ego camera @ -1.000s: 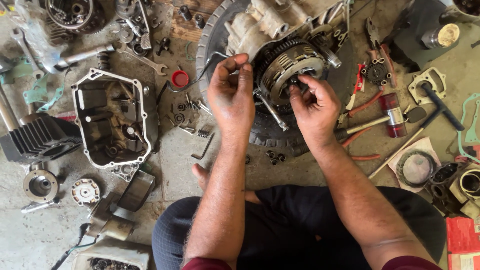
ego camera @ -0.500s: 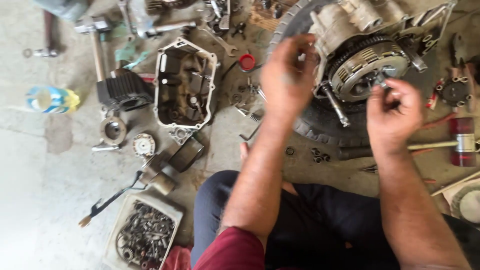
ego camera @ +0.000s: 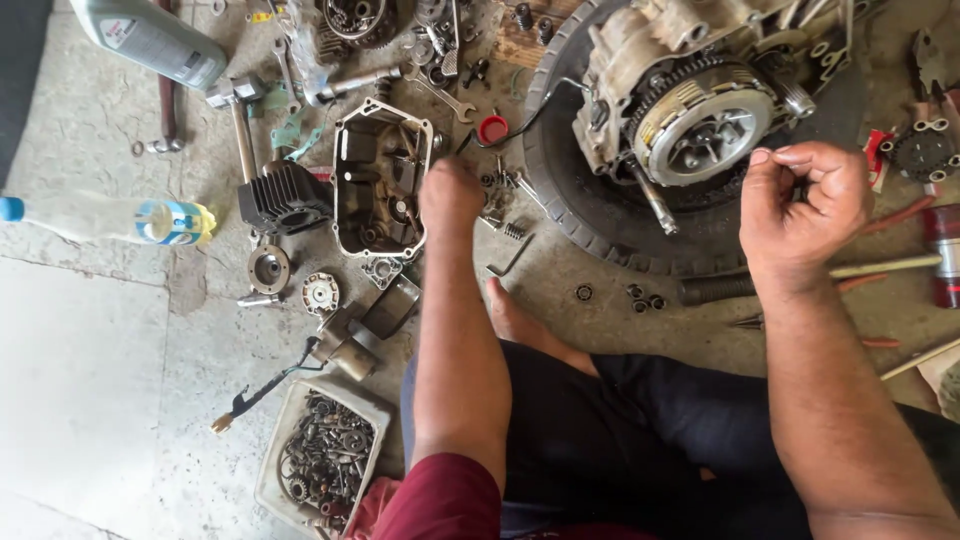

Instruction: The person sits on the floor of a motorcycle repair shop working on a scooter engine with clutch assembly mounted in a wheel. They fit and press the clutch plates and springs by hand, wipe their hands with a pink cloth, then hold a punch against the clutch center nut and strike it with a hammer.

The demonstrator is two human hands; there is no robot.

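I sit on a concrete floor before an engine (ego camera: 700,90) lying on a black tyre (ego camera: 590,200), its round clutch (ego camera: 705,125) facing up. My right hand (ego camera: 800,205) hovers just right of the clutch with fingers curled and pinched; whether it holds a small part I cannot tell. My left hand (ego camera: 450,195) reaches down to the floor among small bolts and springs (ego camera: 505,215), beside an open engine cover (ego camera: 378,180). Its fingers are hidden behind the back of the hand.
A finned cylinder (ego camera: 283,198), bearings and gears lie left of the cover. A white tray of bolts (ego camera: 325,455) sits by my knee. Two plastic bottles (ego camera: 150,40) (ego camera: 120,220) lie at left. Spanners (ego camera: 440,90), a red cap (ego camera: 492,128) and a hammer handle (ego camera: 880,268) surround the tyre.
My left hand left the engine and dropped to the floor by the engine cover. My right hand drew back slightly to the right of the clutch. My view swung left.
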